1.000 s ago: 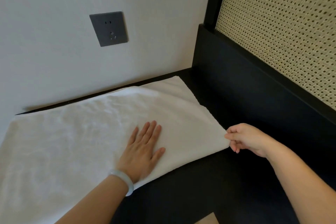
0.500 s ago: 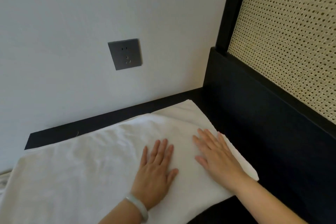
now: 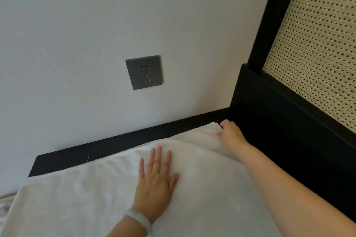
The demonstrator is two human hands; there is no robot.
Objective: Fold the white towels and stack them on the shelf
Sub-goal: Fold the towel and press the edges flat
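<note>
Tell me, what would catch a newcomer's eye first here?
A wide white cloth towel lies spread across the black shelf, the left hand flat on its middle and the right hand gripping its far right corner. Above, a dark grey square socket sits on the pale wall.

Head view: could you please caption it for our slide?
Left hand presses flat on the white towel while the right hand grips its far corner.
</note>
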